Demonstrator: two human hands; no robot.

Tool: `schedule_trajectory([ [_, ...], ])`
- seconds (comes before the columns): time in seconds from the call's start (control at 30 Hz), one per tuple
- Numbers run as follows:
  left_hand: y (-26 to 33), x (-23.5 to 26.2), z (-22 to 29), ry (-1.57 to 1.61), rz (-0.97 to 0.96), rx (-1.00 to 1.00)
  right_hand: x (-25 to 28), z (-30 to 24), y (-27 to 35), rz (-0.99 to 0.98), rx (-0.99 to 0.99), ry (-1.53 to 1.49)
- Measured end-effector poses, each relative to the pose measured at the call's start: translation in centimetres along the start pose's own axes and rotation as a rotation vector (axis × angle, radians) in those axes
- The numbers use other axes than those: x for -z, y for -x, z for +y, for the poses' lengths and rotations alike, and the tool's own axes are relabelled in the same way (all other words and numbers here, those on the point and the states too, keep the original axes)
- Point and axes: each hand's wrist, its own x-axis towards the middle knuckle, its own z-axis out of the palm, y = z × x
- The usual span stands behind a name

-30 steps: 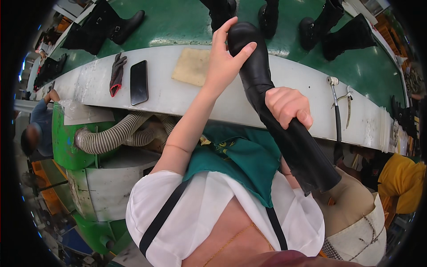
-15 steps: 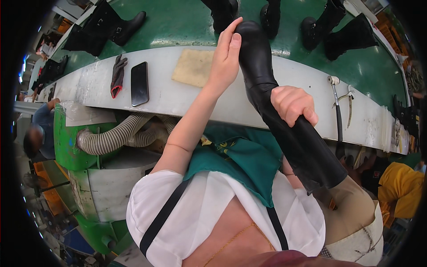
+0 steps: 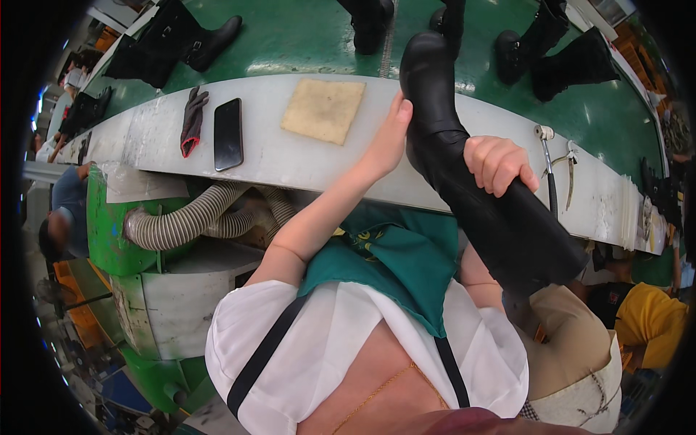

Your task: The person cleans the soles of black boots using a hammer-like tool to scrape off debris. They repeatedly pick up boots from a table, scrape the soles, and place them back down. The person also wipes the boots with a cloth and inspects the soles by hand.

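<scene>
A tall black leather boot point(image 3: 467, 167) is held up slantwise in front of me, toe pointing away and its shaft opening toward my lower right. My right hand point(image 3: 500, 165) is closed around the shaft just above the ankle. My left hand point(image 3: 390, 138) presses against the boot's left side, near the heel and instep; its thumb shows, while most of its fingers are hidden behind the boot. Beneath the boot lies the pale bench edge point(image 3: 406, 177).
On the bench lie a beige square pad point(image 3: 323, 110), a phone point(image 3: 228, 135), a dark glove with red cuff point(image 3: 192, 123), a hammer point(image 3: 549, 170) and pincers point(image 3: 570, 163). Beyond, several black boots point(image 3: 210, 45) stand on a green surface point(image 3: 290, 36). A ribbed hose point(image 3: 181, 221) and co-workers are at the sides.
The boot and my right hand have shifted a little to the right. My left hand has slid from the toe down toward the heel, uncovering more of the beige pad.
</scene>
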Motion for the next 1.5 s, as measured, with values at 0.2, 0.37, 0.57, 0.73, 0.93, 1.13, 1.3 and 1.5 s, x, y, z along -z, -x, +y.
schedule_trajectory([
  [0.2,1.2,-1.3,-0.7,-0.050,-0.043,0.107,1.9,0.1,1.3,0.229,0.131,-0.231],
  [0.37,2.3,-2.9,2.6,0.351,-0.037,0.398,1.5,-0.8,0.5,0.682,0.050,-0.320],
  [0.57,2.5,-3.1,3.4,0.802,-0.250,0.602,4.2,0.3,-1.4,0.965,-0.245,-0.137],
  [0.73,1.6,-3.4,3.8,1.276,-0.207,0.628,2.7,1.5,-3.8,1.102,-0.755,0.192],
  [0.93,1.4,-3.9,4.6,1.331,-0.177,0.622,3.8,2.3,-2.8,1.116,-0.712,0.183],
  [1.13,2.0,-3.8,4.6,1.062,-0.196,0.636,3.9,2.6,-1.4,1.094,-0.676,0.053],
  [1.3,3.4,-3.2,0.6,-0.082,0.098,-0.035,3.7,4.8,3.9,0.901,-0.590,0.323],
  [1.5,6.0,-2.2,0.6,-0.041,0.254,-0.148,-3.1,5.6,-1.7,0.774,-0.734,0.860],
])
